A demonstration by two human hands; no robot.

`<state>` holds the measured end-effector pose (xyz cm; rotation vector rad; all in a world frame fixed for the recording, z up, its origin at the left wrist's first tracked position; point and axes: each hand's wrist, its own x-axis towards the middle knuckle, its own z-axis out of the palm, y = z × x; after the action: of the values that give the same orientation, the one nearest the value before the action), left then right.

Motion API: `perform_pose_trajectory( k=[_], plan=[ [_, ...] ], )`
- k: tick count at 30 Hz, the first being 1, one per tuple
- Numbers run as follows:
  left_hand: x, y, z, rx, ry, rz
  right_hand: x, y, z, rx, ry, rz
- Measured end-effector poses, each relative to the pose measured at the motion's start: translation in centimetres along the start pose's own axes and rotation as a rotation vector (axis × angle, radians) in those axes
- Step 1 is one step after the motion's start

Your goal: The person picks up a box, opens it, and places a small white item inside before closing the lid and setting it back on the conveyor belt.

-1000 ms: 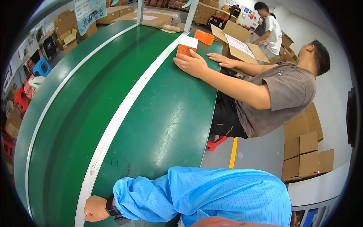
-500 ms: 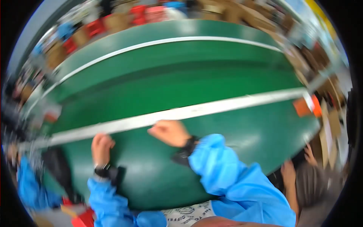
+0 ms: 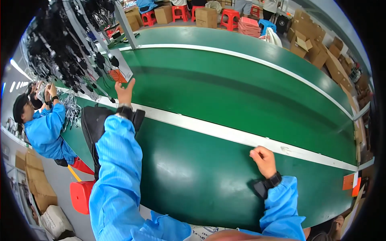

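Note:
My left hand (image 3: pixel 125 91) is raised, thumb and fingers spread, holding nothing. It is close to a white board with an orange patch (image 3: pixel 117 76) and to a mass of dark cables with small black plugs (image 3: pixel 60 52) hanging from a metal frame. Over the white strip (image 3: pixel 201 126) of the green worktable (image 3: pixel 193 172), near its right part, my right hand (image 3: pixel 264 161) is curled into a loose fist; nothing shows in it. Each wrist wears a black band with a small box on it.
A black bag (image 3: pixel 91 124) lies beside my left forearm. At the left, a person in blue (image 3: pixel 46 124) handles cables by a pile of grey ones (image 3: pixel 71 110). A red stool (image 3: pixel 82 197) stands below. Cardboard boxes (image 3: pixel 206 17) and stools line the far side.
My view has swung left, bringing the hanging cables and the person in blue into sight. My left hand has reached out and spread its fingers; my right hand stays curled.

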<state>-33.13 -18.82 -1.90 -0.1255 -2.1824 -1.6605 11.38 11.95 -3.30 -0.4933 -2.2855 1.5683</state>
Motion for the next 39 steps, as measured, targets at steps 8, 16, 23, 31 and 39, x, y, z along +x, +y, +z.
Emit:
perform_pose_trajectory(
  k=[8, 16, 23, 31, 39],
  plan=[
    [11.8, -5.0, 0.5, 0.366, 0.16, 0.054, 0.6, 0.1, -0.8, -0.077, -0.002, -0.058],
    [13.6, -4.7, 1.8, 0.349, 0.125, 0.01, 0.8, -0.3, -0.9, 0.045, 0.047, -0.027],
    [0.2, 4.3, 6.4, -0.034, -0.206, 0.286, -0.2, 0.1, -0.6, -0.014, 0.041, 0.025],
    [-25.5, 17.0, 2.7, -0.347, -0.959, 0.302, -0.7, -1.8, 0.0, 0.151, -0.034, -0.249],
    [-37.9, 18.5, -0.5, -0.411, -1.126, 0.305, -9.9, -5.7, 0.5, 0.367, -0.04, -0.328]
  ],
)
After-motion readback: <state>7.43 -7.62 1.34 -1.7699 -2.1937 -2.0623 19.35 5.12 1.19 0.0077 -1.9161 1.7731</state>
